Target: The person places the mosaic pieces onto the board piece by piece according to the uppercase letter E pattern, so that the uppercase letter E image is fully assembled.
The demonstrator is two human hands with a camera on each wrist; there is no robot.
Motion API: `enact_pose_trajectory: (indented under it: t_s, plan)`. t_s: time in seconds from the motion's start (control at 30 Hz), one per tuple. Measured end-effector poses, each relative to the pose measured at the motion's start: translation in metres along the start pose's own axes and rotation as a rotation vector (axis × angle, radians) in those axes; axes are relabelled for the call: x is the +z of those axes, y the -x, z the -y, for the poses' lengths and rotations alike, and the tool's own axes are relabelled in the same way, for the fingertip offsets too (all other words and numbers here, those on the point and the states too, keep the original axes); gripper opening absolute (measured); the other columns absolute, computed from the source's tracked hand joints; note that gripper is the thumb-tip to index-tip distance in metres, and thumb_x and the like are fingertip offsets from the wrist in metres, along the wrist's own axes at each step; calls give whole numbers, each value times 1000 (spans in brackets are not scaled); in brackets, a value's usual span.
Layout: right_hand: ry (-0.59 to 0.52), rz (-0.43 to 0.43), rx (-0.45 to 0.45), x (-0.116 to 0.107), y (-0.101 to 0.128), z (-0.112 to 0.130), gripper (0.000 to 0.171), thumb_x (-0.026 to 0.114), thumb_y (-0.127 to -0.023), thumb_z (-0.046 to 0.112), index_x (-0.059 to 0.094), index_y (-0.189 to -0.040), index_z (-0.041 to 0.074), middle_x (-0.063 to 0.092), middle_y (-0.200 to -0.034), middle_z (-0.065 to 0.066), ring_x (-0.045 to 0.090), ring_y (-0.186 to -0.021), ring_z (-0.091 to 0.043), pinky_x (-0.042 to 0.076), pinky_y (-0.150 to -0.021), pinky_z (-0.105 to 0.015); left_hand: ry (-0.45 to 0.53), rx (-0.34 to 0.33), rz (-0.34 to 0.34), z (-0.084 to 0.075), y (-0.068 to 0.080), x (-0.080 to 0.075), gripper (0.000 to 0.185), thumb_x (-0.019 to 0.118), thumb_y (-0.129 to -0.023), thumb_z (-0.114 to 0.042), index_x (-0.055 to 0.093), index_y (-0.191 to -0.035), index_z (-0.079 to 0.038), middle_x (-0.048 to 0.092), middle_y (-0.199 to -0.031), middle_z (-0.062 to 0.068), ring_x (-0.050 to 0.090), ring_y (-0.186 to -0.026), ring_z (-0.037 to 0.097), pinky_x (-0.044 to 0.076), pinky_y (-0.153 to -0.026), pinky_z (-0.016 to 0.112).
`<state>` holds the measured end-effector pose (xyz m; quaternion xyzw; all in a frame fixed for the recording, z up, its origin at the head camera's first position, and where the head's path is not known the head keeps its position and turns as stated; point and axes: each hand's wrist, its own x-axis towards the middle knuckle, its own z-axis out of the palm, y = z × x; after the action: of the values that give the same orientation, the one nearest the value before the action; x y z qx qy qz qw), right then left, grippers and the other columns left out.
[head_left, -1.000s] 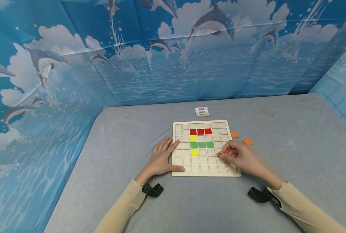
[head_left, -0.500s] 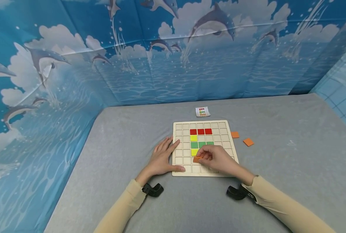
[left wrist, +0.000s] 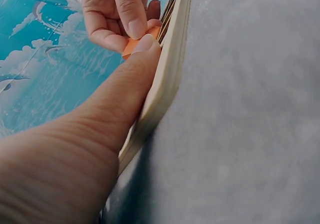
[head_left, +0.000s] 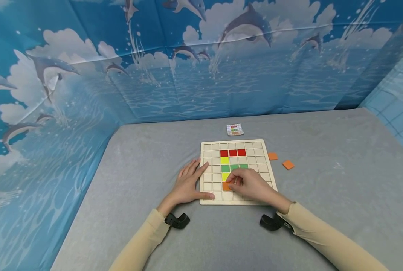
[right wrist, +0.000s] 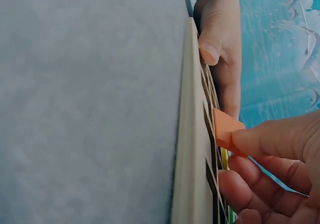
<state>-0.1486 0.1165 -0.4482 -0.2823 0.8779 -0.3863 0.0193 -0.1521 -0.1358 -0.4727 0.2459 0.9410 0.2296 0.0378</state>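
Note:
A light wooden grid board (head_left: 208, 198) lies on the grey surface, with three red tiles (head_left: 233, 153), three green tiles (head_left: 234, 168) and two yellow tiles (head_left: 225, 160) in its cells. My right hand (head_left: 250, 184) pinches an orange tile (right wrist: 225, 129) by thumb and finger. That tile is at the cell in front of the lower yellow tile, tilted against the board in the right wrist view. My left hand (head_left: 186, 184) rests, fingers spread, on the board's left edge, its thumb (left wrist: 135, 68) over the front left corner. The right hand hides several cells.
Two loose orange tiles lie right of the board: one orange tile (head_left: 272, 156) against its edge, another orange tile (head_left: 288, 165) farther out. Behind the board is a small patterned card (head_left: 235, 130). A dolphin-print curtain (head_left: 194, 90) hangs along the back and left.
My right hand has carried the orange tile leftward across the board, from the right side to the cell in front of the lower yellow tile. The left hand has stayed put.

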Motion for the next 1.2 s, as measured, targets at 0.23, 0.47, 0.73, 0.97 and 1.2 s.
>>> enact_pose_trajectory:
  t_s: [0.23,0.47,0.73,0.97,1.2]
  plan:
    - [47,-15,-30,-1,2,0,8,74,-82,11,70,-87,15,55,-82,6,47,-63,-6,41,-56,-25,-8,10,-5,1,0,0,105,74,-71,-61,22,-153,-20,9,-158,8,3,-143,25,9,-109,50]
    - [76,-1,-27,1,4,-2,9,75,-81,11,71,-80,19,52,-82,6,43,-61,-6,38,-54,-26,-12,8,-4,2,-1,1,105,72,-71,-63,21,-153,-21,8,-158,7,2,-143,24,9,-109,49]
    - [37,24,-41,-1,6,-3,12,77,-80,11,69,-81,19,53,-79,6,45,-64,-7,40,-57,-25,-6,-2,-5,2,0,2,106,72,-70,-65,21,-153,-23,8,-158,6,1,-143,22,9,-109,48]
    - [21,-37,-65,-18,13,-11,12,76,-81,10,68,-83,18,54,-77,11,52,-68,-6,45,-59,-24,-3,0,-4,3,0,2,106,71,-70,-66,20,-153,-24,7,-158,6,0,-143,21,8,-109,48]
    - [63,-167,-39,-45,27,-33,9,74,-82,5,70,-87,11,60,-83,6,53,-71,-10,43,-55,-26,-1,9,-4,4,0,2,107,72,-70,-65,20,-153,-23,8,-158,7,0,-143,22,8,-109,48]
